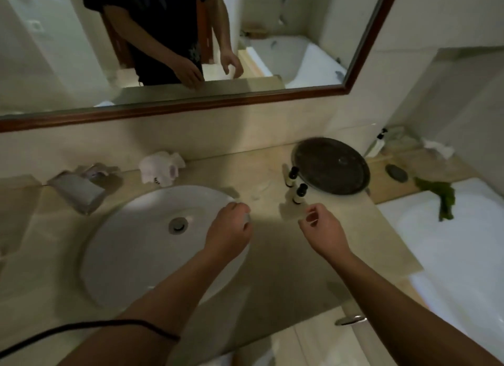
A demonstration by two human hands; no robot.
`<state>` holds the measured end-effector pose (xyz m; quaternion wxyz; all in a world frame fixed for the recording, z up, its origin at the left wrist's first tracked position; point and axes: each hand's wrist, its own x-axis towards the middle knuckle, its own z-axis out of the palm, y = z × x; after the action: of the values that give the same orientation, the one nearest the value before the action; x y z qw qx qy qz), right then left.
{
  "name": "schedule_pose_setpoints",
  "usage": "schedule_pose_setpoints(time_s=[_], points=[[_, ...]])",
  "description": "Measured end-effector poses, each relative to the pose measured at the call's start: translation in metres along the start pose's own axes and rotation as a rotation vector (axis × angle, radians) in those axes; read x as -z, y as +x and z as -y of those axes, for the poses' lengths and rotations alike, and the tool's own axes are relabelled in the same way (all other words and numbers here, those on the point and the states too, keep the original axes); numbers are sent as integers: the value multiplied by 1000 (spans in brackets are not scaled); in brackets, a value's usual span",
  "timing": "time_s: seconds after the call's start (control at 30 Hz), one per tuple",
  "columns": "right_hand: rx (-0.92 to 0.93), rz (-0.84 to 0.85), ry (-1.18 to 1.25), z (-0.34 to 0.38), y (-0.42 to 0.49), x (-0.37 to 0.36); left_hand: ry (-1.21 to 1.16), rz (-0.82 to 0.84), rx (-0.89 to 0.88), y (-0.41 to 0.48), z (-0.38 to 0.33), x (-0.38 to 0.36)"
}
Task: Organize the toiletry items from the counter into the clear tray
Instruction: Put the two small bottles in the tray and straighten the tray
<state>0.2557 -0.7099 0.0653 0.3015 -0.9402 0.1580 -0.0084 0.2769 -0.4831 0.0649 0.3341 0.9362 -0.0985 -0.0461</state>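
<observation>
Bottles: two small ones with black caps, near bottle (298, 195) and far bottle (291, 176), stand upright in line at 12 o'clock of my right hand (323, 229). The clear tray (286, 212) lies under the near bottle; blur hides its far end. My right thumb and forefinger curve in a C at the tray's 5 o'clock edge; touching or not, I cannot tell. My left hand (229, 227) is curled at the sink (131, 229) rim, 9 o'clock of the tray. Something small and pale shows at its fingertips, grip unclear. Dark round plate (335, 166) sits at the tray's 1 o'clock.
</observation>
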Motion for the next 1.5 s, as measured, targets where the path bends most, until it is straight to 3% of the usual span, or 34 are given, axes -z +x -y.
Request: schedule_pose_setpoints(time_s=[0.3, 0.43, 0.67, 0.87, 1.17, 1.5], points=[[-130, 39, 88, -19, 76, 4, -114, 128, -51, 106, -31, -36], [-124, 50, 118, -26, 104, -7, -90, 165, 37, 141, -47, -54], [-92, 265, 87, -42, 143, -18, -102, 125, 209, 190, -64, -93], [16, 339, 60, -51, 163, -14, -134, 104, 313, 217, -73, -119], [25, 329, 123, -49, 174, 1, -347, 17, 388, 198, -79, -115], [320, 432, 273, 73, 100, -32, -345, -252, 444, 84, -5, 14]])
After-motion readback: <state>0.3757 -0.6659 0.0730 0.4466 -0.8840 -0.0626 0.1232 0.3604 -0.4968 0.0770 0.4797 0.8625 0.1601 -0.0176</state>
